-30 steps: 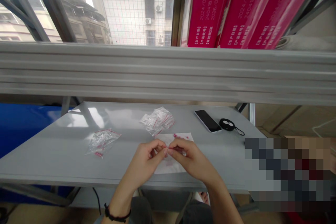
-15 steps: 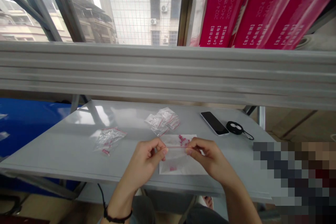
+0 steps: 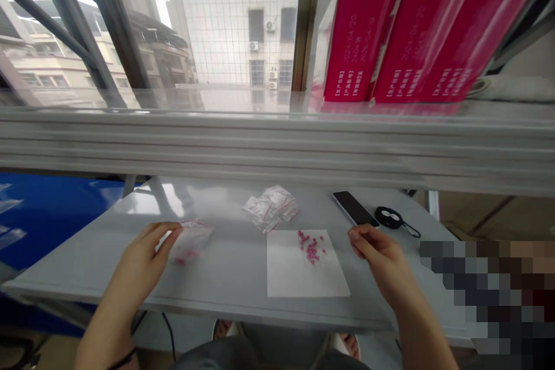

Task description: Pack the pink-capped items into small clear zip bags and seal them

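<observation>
Grey desk (image 3: 225, 266) by window: my left hand (image 3: 141, 254) pinches the filled zip bag (image 3: 191, 240); right hand (image 3: 377, 251) loosely curled, empty. I judge the bag light, limp, slippery; grip its sealed top edge.

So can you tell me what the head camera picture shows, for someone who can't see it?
A person's left hand touches a small clear bag of pink beads on a grey table, while the right hand hovers, loosely curled, beside a white sheet with loose pink beads. Behind lie a pile of small bags, a phone and a black pouch.
</observation>
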A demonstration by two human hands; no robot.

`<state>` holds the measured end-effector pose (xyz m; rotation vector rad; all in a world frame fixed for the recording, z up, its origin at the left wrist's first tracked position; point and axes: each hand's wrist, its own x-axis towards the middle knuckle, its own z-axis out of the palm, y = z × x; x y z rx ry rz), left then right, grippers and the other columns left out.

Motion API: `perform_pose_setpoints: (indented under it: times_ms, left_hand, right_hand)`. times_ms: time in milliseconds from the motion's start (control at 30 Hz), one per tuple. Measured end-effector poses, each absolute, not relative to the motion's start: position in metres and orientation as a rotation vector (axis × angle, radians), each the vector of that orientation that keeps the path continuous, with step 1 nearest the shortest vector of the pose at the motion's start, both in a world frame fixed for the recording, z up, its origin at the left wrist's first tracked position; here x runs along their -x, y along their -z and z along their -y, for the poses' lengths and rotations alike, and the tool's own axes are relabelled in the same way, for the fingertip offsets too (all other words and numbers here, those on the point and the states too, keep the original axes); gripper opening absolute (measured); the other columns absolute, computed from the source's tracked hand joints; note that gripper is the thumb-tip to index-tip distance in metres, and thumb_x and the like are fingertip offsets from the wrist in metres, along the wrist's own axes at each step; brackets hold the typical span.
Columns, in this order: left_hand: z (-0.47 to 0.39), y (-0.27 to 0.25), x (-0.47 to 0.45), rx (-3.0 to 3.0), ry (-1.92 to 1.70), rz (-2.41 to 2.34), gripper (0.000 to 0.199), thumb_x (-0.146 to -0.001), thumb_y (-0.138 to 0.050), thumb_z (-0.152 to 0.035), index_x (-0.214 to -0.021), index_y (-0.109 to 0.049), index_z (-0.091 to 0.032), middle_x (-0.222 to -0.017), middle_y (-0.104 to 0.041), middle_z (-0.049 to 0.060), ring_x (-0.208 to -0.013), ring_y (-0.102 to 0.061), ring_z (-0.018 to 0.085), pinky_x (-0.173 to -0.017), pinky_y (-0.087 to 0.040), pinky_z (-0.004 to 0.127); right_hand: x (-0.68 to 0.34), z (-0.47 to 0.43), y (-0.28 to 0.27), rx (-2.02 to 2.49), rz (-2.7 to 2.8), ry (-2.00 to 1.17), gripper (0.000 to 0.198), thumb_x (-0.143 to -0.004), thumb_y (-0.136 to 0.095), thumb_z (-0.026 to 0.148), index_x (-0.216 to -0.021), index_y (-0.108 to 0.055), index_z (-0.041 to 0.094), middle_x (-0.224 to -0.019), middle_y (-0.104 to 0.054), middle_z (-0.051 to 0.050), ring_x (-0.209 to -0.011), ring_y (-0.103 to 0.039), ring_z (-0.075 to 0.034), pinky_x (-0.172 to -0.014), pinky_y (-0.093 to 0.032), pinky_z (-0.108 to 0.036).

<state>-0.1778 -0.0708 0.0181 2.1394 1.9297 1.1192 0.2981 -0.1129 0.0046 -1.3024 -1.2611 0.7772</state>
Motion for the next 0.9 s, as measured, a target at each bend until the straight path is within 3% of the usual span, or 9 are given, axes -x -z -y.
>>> perform_pose_setpoints:
  times_ms: [233, 333, 433, 500, 567, 700, 900]
  left_hand:
    - [0.029, 0.006, 0.176, -2.306, -0.940, -1.988, 0.037, -0.093, -0.040, -0.041, -0.099, -0.070, -0.021, -0.103, -0.075, 0.011, -0.097, -0.070, 0.031, -0.090, -0.054, 0.043]
    - [0.017, 0.013, 0.183, -2.336, -0.833, -2.139, 0.039, -0.094, -0.040, -0.034, -0.115, -0.068, -0.018, -0.114, -0.073, 0.014, -0.106, -0.069, 0.032, -0.097, -0.051, 0.045]
    - [0.006, 0.011, 0.166, -2.371, -0.889, -2.308, 0.052, -0.094, -0.041, -0.034, -0.141, -0.053, -0.013, -0.147, -0.051, 0.022, -0.126, -0.057, 0.038, -0.104, -0.044, 0.052]
    - [-0.001, 0.005, 0.134, -2.413, -0.885, -2.220, 0.057, -0.094, -0.042, -0.032, -0.147, -0.045, -0.011, -0.155, -0.039, 0.024, -0.133, -0.050, 0.039, -0.109, -0.040, 0.053]
    - [-0.010, -0.004, 0.092, -2.480, -0.663, -1.970, 0.056, -0.093, -0.039, -0.021, -0.147, -0.043, -0.007, -0.150, -0.045, 0.026, -0.139, -0.043, 0.039, -0.111, -0.036, 0.055]
    - [-0.032, -0.018, 0.020, -2.655, -0.413, -1.568, 0.065, -0.074, -0.053, -0.006, -0.138, -0.054, -0.019, -0.139, -0.060, 0.014, -0.135, -0.049, 0.031, -0.112, -0.036, 0.044]
    - [-0.064, -0.034, -0.008, -2.683, -0.071, -1.222, 0.060, -0.063, -0.067, -0.012, -0.121, -0.064, -0.023, -0.125, -0.069, 0.010, -0.121, -0.060, 0.034, -0.101, -0.044, 0.039]
  right_hand:
    - [-0.298, 0.113, -0.005, 1.299, 1.312, -0.786, 0.033, -0.089, -0.061, 0.052, -0.077, -0.061, 0.022, -0.065, -0.044, 0.003, -0.063, -0.041, -0.016, -0.061, -0.034, -0.030]
    - [-0.301, 0.111, -0.002, 1.298, 1.308, -0.807, 0.034, -0.089, -0.061, 0.052, -0.075, -0.060, 0.021, -0.067, -0.047, 0.002, -0.063, -0.042, -0.016, -0.060, -0.034, -0.029]
    - [-0.303, 0.108, 0.000, 1.279, 1.282, -0.838, 0.034, -0.090, -0.061, 0.052, -0.077, -0.062, 0.021, -0.068, -0.049, 0.002, -0.064, -0.044, -0.016, -0.060, -0.035, -0.029]
    - [-0.303, 0.108, 0.001, 1.259, 1.265, -0.859, 0.034, -0.090, -0.060, 0.052, -0.079, -0.062, 0.020, -0.068, -0.050, 0.002, -0.063, -0.045, -0.016, -0.060, -0.035, -0.029]
    - [-0.304, 0.107, 0.000, 1.250, 1.254, -0.873, 0.034, -0.089, -0.061, 0.053, -0.079, -0.063, 0.020, -0.068, -0.050, 0.002, -0.062, -0.045, -0.015, -0.059, -0.034, -0.028]
    - [-0.307, 0.107, -0.001, 1.261, 1.264, -0.878, 0.035, -0.088, -0.061, 0.054, -0.077, -0.062, 0.021, -0.066, -0.050, 0.002, -0.061, -0.044, -0.015, -0.058, -0.034, -0.028]
    - [-0.316, 0.104, 0.006, 1.228, 1.252, -0.887, 0.030, -0.091, -0.059, 0.049, -0.080, -0.061, 0.021, -0.069, -0.049, 0.003, -0.066, -0.044, -0.016, -0.062, -0.034, -0.028]
